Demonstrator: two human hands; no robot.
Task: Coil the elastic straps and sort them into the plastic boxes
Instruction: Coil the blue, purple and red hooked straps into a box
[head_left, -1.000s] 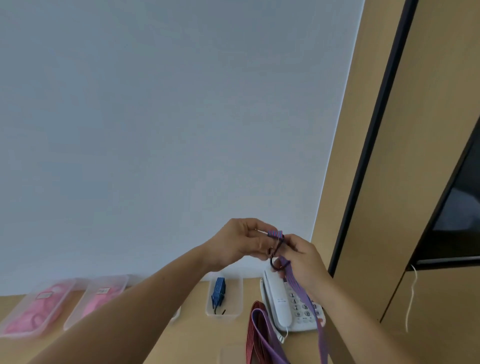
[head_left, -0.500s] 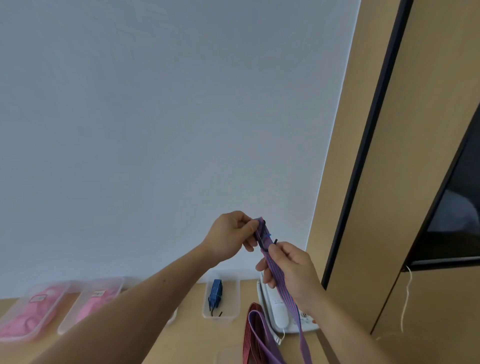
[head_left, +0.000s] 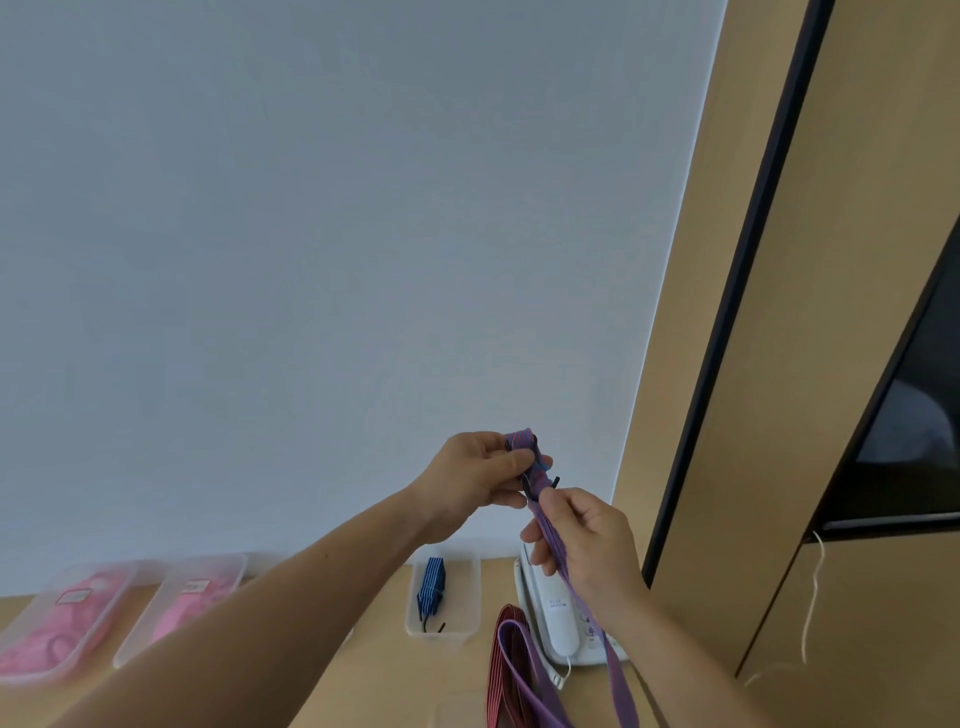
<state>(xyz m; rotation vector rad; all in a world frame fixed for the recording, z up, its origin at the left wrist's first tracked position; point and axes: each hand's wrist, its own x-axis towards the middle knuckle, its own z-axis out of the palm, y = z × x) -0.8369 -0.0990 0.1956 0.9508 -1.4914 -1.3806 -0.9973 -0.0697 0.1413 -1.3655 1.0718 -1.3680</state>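
Low in the middle of the frame, my left hand (head_left: 475, 480) pinches the small coil of the purple strap (head_left: 521, 440) so it can't unwind, while my right hand (head_left: 592, 545) grips the hanging tail, taut for the next turn, above the plastic box (head_left: 469, 574).

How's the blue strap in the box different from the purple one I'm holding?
The blue strap is coiled; the purple strap is wound only at its top, the rest hanging. The blue strap lies in a box; left hand and right hand hold the purple strap. Both are striped.
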